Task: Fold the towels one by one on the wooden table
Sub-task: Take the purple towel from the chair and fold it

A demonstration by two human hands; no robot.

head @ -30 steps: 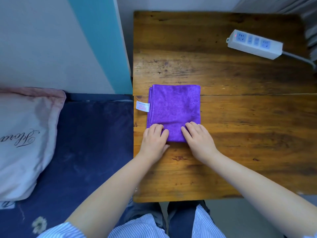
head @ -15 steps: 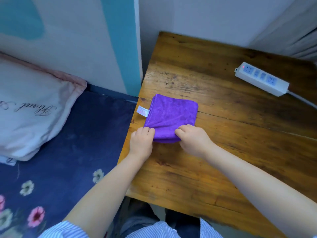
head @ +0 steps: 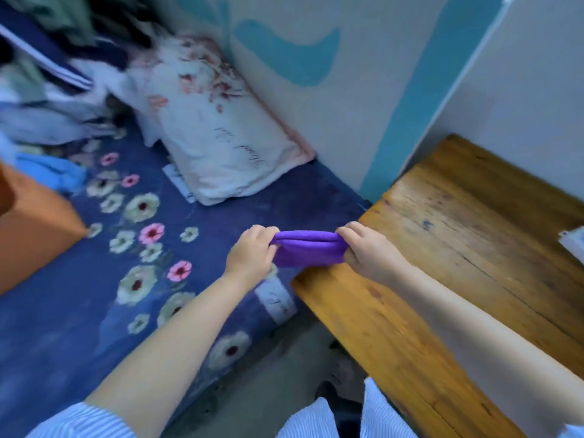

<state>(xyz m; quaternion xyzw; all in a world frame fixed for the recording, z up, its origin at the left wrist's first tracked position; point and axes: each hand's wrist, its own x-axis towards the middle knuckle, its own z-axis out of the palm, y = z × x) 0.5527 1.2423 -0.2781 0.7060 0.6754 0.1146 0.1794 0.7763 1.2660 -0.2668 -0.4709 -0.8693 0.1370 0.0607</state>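
Bedroom corner, head view: a wooden table [head: 467, 254] stands against a pale wall with a teal band, and a bed with a navy floral cover [head: 94, 279] lies alongside it. A pillow [head: 221, 143] leans at the wall beyond the fingers, and a heap of clothes [head: 47, 90] lies further off on the bed. An orange surface [head: 31, 229] sits well out past the left hand, its nature not clear. A white object [head: 573, 248], cut by the frame edge, lies on the table out past the right hand.

The purple towel [head: 308, 251], folded to a compact bundle, is held between the two hands, above the table's near-left corner and the gap to the bed; whether its lower edge touches the wood cannot be told. The left hand [head: 249, 254] grips one end, fingers curled over the top fold and clamped on the cloth. The right hand [head: 369, 251] grips the other end in the same manner, fingers closed round the fabric with no gap showing. The bundle spans straight from one set of fingers to the other.

Step in hand, as judged: this towel appears folded and lifted, so it is probably being carried aside. The next move calls for setting it down flat without letting the layers slip, then releasing both grips and fetching an unfolded towel, perhaps from the bed.
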